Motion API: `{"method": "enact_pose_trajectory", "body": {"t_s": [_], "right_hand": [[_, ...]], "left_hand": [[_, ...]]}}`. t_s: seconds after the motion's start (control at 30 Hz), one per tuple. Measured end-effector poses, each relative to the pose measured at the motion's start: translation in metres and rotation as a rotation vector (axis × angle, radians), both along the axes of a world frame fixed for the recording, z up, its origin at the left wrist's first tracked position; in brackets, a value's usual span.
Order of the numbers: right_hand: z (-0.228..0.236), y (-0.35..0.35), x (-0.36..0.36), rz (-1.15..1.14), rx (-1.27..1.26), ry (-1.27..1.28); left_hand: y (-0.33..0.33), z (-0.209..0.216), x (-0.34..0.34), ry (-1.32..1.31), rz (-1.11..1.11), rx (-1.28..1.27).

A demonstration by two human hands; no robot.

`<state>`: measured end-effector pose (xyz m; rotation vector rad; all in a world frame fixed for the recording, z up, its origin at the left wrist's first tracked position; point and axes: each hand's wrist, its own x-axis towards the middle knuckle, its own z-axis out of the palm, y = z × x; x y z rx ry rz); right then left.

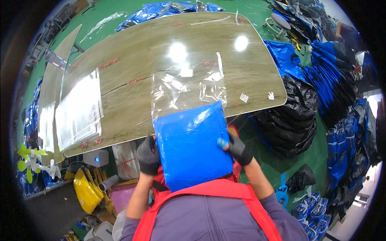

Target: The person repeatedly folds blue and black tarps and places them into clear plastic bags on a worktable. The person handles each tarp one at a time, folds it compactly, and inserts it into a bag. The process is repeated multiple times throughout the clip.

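Observation:
Close to my chest I hold a folded blue plastic sheet [193, 148], its surface smooth and glossy. A clear plastic bag [189, 88] stretches from its far edge onto the table; the blue sheet seems to sit in its near part. My left hand [148, 156], in a dark knit glove, grips the left edge, with its fingers partly hidden behind the sheet. On the right edge my right hand [238, 149], gloved too with blue at a fingertip, has its thumb on top and the other fingers underneath.
A wood-patterned table [132, 100] spreads ahead of me. Stacked clear bags [80, 112] lie on its left end. A black bundle [287, 116] stands beyond its right edge, near several blue bundles [341, 144]. At lower left are yellow packages [87, 190] and a small green fan [30, 160].

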<state>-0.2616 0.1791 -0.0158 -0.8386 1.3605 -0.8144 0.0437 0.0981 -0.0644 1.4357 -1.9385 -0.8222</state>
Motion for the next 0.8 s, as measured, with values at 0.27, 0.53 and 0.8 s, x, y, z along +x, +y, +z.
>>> {"method": "enact_pose_trajectory", "body": {"t_s": [0.27,0.53,0.8], "right_hand": [[-0.029,0.025,-0.02,0.528,0.32,0.419],[-0.017,0.017,0.021,-0.161,-0.13,-0.018],[-0.065,0.078,0.033,-0.06,-0.071,-0.106]], "left_hand": [[0.018,-0.012,0.029,0.687,-0.214,0.486],[0.014,0.052,0.0,0.646,-0.098,0.774],[0.068,0.034,0.006,0.002,0.138,0.804]]}}
